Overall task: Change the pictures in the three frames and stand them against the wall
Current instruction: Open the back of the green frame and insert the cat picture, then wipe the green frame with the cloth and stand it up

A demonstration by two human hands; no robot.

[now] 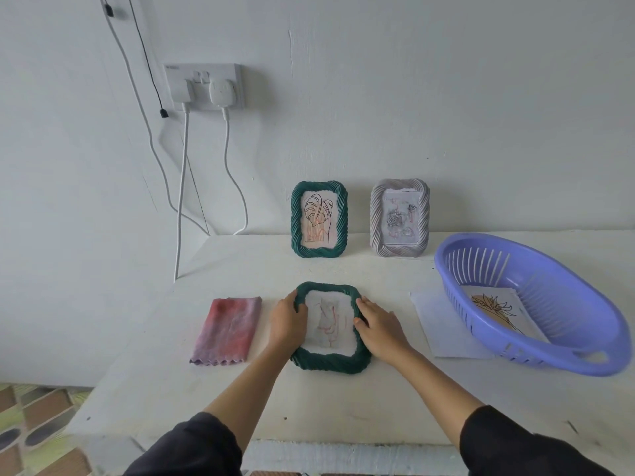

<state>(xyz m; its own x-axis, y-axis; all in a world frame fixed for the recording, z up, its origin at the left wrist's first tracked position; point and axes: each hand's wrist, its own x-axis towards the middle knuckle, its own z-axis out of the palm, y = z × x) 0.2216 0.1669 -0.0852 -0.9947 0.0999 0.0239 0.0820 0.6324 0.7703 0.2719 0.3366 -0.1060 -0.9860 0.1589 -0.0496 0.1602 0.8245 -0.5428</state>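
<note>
A dark green twisted frame (330, 362) lies flat in the middle of the white table, with a faint red-lined picture showing in its window. My left hand (287, 321) grips its left edge, thumb curled over the rim. My right hand (378, 326) holds its right edge, fingers on the rim. A second green frame (296, 219) with a leaf drawing stands against the wall. Beside it on the right a grey-lilac frame (378, 218) with a rose picture also leans on the wall.
A folded pink-purple cloth (226, 329) lies left of the flat frame. A tilted lilac basket (536, 341) at the right holds a flower drawing (494, 309), with white sheets (443, 328) under it. Cables (180, 201) hang from a wall socket (206, 85) at the back left.
</note>
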